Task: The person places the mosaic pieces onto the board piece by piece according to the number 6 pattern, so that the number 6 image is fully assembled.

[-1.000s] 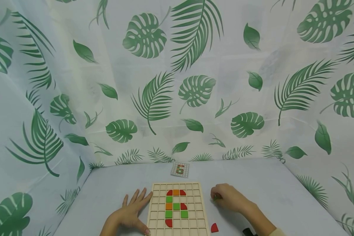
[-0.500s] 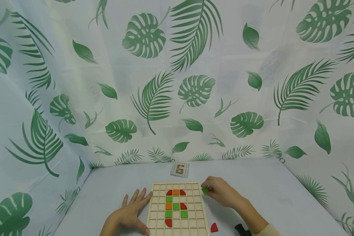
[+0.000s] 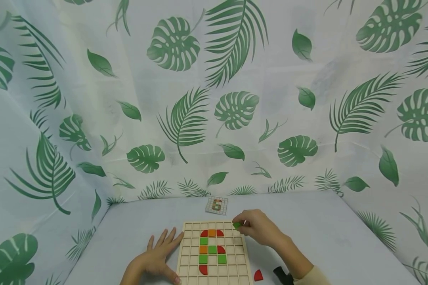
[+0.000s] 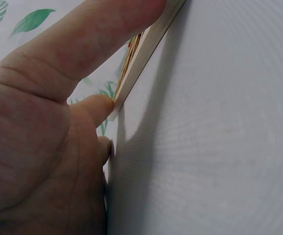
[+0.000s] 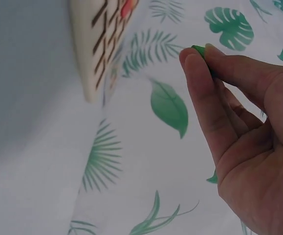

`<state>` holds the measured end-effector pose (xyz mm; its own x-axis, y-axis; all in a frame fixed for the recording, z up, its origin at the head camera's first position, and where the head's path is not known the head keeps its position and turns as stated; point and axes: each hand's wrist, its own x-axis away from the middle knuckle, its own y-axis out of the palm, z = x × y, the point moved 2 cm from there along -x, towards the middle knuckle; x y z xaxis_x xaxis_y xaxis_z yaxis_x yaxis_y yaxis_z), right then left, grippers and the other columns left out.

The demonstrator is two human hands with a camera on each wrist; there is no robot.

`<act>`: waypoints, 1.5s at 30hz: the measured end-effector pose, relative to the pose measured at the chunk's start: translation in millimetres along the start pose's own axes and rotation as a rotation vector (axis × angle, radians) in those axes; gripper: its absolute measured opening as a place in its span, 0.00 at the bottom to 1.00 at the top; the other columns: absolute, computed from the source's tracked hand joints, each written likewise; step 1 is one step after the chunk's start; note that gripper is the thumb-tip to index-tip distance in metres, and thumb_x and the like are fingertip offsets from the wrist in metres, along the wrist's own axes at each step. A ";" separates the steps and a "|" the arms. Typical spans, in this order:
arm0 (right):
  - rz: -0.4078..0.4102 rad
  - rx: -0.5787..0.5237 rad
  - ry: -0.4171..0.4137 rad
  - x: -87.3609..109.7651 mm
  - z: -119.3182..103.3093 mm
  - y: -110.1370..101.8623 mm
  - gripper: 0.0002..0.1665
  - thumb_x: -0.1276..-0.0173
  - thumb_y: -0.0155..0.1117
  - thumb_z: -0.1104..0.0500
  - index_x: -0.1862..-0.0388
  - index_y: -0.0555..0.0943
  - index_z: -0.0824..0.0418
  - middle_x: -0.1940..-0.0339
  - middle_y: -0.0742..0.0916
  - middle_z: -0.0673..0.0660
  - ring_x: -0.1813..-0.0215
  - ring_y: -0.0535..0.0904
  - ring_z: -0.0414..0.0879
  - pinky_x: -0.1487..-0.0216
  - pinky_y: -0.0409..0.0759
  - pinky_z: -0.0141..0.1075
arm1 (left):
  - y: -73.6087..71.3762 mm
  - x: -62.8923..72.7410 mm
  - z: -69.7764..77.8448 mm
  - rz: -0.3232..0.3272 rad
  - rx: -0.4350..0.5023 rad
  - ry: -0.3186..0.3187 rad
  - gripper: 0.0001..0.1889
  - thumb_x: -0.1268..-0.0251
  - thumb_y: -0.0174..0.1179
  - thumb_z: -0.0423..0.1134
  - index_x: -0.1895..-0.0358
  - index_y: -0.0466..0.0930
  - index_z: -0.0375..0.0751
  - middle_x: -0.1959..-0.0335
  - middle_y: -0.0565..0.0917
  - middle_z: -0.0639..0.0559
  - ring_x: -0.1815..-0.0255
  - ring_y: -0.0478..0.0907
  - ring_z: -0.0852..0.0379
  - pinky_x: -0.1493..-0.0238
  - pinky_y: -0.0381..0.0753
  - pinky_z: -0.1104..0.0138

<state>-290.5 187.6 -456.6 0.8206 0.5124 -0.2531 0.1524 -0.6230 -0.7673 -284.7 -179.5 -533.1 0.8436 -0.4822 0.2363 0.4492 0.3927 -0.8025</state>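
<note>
A wooden grid board lies at the bottom middle of the head view, with red, orange and green tiles set in some of its cells. My left hand is spread along the board's left side, its thumb and fingertips touching the edge; the left wrist view shows the thumb against the wooden rim. Between thumb and fingers my right hand pinches a green tile, above the board's upper right corner. In the right wrist view only a corner of that green tile shows between the fingertips.
Behind the board lies a small pattern card with a coloured figure on a grid. A red quarter-round tile rests on the table right of the board. Leaf-printed cloth rises behind the table. A black object shows beside the right wrist.
My right hand has lifted the green tile off the table at the right and carried it left to above the board's corner. The left hand stays at the board's edge.
</note>
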 end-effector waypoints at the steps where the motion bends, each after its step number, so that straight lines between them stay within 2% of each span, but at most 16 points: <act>1: 0.003 -0.003 -0.003 -1.6 -1.8 0.4 0.13 0.33 0.72 0.69 0.51 0.90 0.58 0.61 0.90 0.50 0.66 0.84 0.34 0.66 0.84 0.28 | 0.2 -0.1 -0.2 0.000 -0.001 0.001 0.73 0.69 0.82 0.71 0.14 0.48 0.56 0.13 0.41 0.38 0.14 0.30 0.28 0.29 0.23 0.22; 7: 0.008 0.006 -0.018 -10.4 -12.7 3.8 0.16 0.36 0.73 0.70 0.49 0.89 0.60 0.59 0.90 0.50 0.61 0.85 0.34 0.61 0.85 0.28 | -0.4 0.5 1.4 0.008 -0.013 -0.003 0.73 0.69 0.82 0.69 0.14 0.48 0.55 0.13 0.42 0.38 0.14 0.31 0.28 0.28 0.24 0.22; 16: -0.027 -0.040 -0.009 -18.2 -20.0 14.4 0.14 0.35 0.75 0.65 0.50 0.88 0.60 0.61 0.91 0.51 0.64 0.84 0.33 0.63 0.85 0.28 | -1.1 0.0 -0.5 0.005 -0.010 -0.007 0.73 0.69 0.81 0.72 0.14 0.49 0.56 0.12 0.41 0.38 0.14 0.31 0.28 0.29 0.23 0.22; 22: -0.033 -0.034 -0.006 -18.2 -19.1 18.4 0.13 0.34 0.75 0.64 0.50 0.88 0.58 0.67 0.89 0.44 0.67 0.82 0.32 0.65 0.83 0.28 | 0.2 -0.6 -0.9 0.009 -0.002 0.005 0.73 0.68 0.81 0.71 0.15 0.49 0.55 0.13 0.41 0.38 0.14 0.30 0.28 0.29 0.24 0.22; 25: -0.050 -0.083 -0.023 -17.4 -18.6 21.0 0.15 0.31 0.72 0.66 0.47 0.88 0.57 0.65 0.90 0.44 0.69 0.83 0.32 0.64 0.84 0.29 | -0.3 0.3 0.5 0.010 -0.001 0.006 0.73 0.68 0.82 0.70 0.15 0.49 0.55 0.13 0.42 0.38 0.14 0.30 0.28 0.28 0.24 0.22; 30: -0.077 -0.213 -0.090 -16.4 -21.2 24.2 0.21 0.27 0.62 0.72 0.40 0.86 0.57 0.57 0.91 0.51 0.66 0.86 0.34 0.62 0.87 0.33 | -1.1 1.6 1.9 0.014 -0.003 0.006 0.73 0.68 0.82 0.70 0.15 0.50 0.55 0.13 0.42 0.38 0.14 0.31 0.28 0.28 0.24 0.23; 34: -0.104 -0.278 -0.117 -15.5 -23.6 27.6 0.22 0.26 0.59 0.73 0.38 0.86 0.59 0.57 0.91 0.57 0.64 0.86 0.34 0.63 0.87 0.34 | -0.9 1.4 2.0 0.014 -0.002 0.006 0.73 0.69 0.82 0.70 0.15 0.50 0.55 0.13 0.42 0.38 0.14 0.31 0.28 0.28 0.24 0.23; 39: -0.122 -0.274 -0.115 -15.1 -26.1 32.2 0.15 0.26 0.65 0.66 0.43 0.87 0.59 0.63 0.91 0.58 0.68 0.86 0.37 0.67 0.84 0.30 | -1.1 1.7 1.5 0.010 -0.002 0.010 0.73 0.68 0.82 0.70 0.15 0.49 0.55 0.13 0.42 0.38 0.14 0.31 0.28 0.28 0.24 0.22; 43: -0.134 -0.280 -0.086 -15.0 -26.8 37.7 0.10 0.27 0.68 0.64 0.50 0.89 0.59 0.63 0.92 0.53 0.65 0.88 0.44 0.64 0.86 0.30 | -1.3 1.8 1.5 0.010 -0.004 0.009 0.73 0.68 0.82 0.70 0.14 0.49 0.54 0.13 0.42 0.38 0.14 0.31 0.28 0.29 0.24 0.22; 45: -0.145 -0.289 -0.065 -15.4 -26.9 40.9 0.08 0.27 0.68 0.64 0.53 0.89 0.59 0.62 0.92 0.52 0.64 0.88 0.43 0.62 0.86 0.30 | -1.5 1.8 1.8 0.009 -0.003 0.008 0.73 0.68 0.82 0.70 0.14 0.49 0.54 0.13 0.42 0.38 0.14 0.31 0.28 0.29 0.24 0.22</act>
<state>-282.0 138.3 -468.2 0.7438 0.6386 -0.1976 0.4224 -0.6782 -0.6014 -283.4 -179.5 -530.5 0.8451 -0.4851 0.2248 0.4410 0.3946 -0.8061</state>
